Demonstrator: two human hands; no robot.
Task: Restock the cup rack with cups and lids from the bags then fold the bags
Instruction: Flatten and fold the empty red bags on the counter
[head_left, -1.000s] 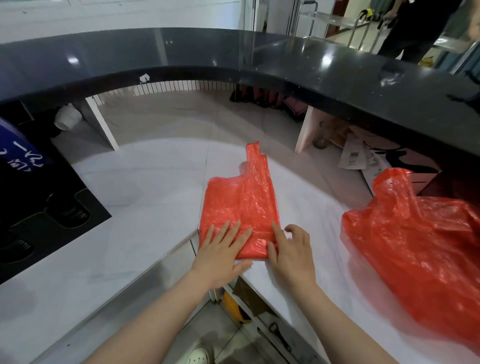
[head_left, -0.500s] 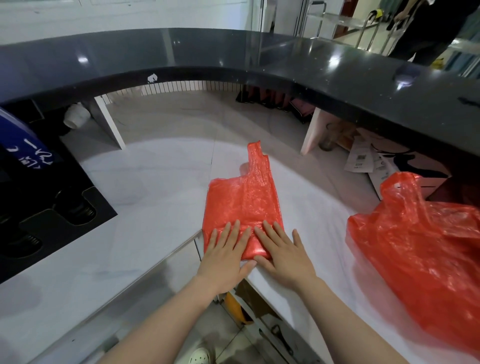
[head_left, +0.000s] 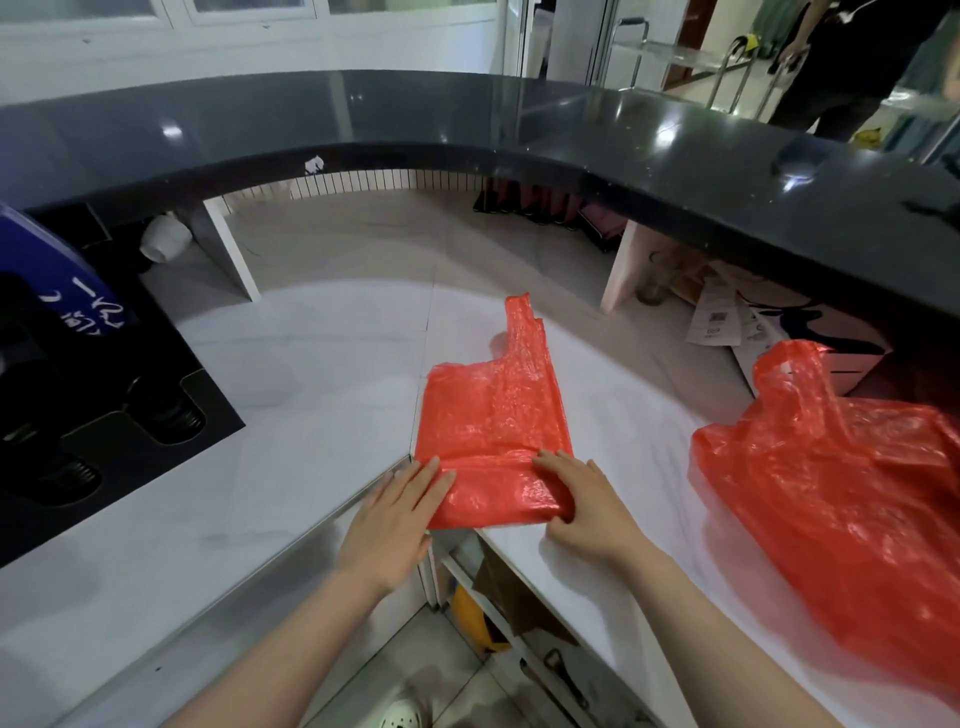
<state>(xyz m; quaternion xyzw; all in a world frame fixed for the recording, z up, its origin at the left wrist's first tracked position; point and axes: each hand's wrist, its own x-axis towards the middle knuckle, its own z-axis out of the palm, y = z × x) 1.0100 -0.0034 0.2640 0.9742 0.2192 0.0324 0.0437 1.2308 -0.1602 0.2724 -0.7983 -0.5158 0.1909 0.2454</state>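
A red plastic bag (head_left: 488, 415), flattened into a narrow strip, lies on the white counter (head_left: 311, 364) with its handle pointing away from me. Its near end is turned up into a low fold. My left hand (head_left: 395, 514) lies flat with straight fingers on the fold's left corner. My right hand (head_left: 592, 504) holds the fold's right corner, fingers on top and thumb at the near edge. A second red bag (head_left: 841, 499) lies loose and crumpled at the right. The black cup rack (head_left: 130, 431) with round holes sits at the left.
A dark raised counter top (head_left: 467, 119) curves across the back. Papers and a box (head_left: 717, 322) sit under it at the right. A blue object (head_left: 52, 280) stands at the far left. A person (head_left: 852, 57) stands beyond the counter.
The bag's near end has been turned up into a fold. My hands moved apart from its middle to the two corners of the fold.
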